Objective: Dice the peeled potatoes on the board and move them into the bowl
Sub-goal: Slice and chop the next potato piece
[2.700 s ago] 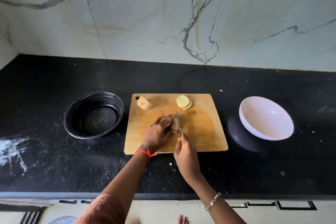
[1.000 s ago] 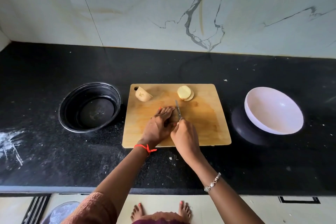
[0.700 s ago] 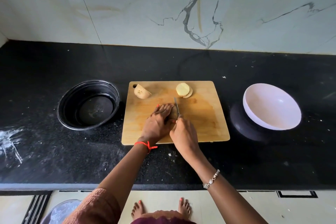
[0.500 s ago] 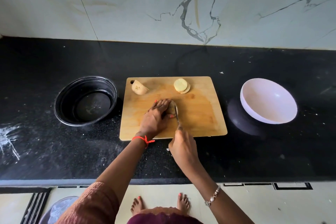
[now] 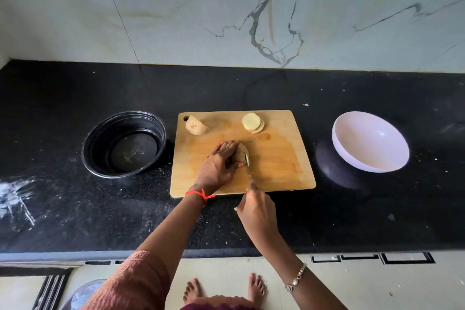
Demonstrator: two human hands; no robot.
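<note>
A black bowl (image 5: 124, 145) sits at the left of the dark worktop (image 5: 75, 209), beside the wooden cutting board (image 5: 276, 158). A potato chunk (image 5: 196, 126) lies at the board's far left corner. Mid-board, the left hand (image 5: 217, 166) has its grip curled over a potato piece (image 5: 241, 152), with the fingertips (image 5: 240, 164) just beside the knife (image 5: 247, 166). If the rounded piece rolls, the blade could nick them. Stacked slices (image 5: 253, 122) wait at the far edge. The right hand (image 5: 256, 211) has its grip closed round the knife handle. The white bowl (image 5: 370, 141) at the right holds nothing.
</note>
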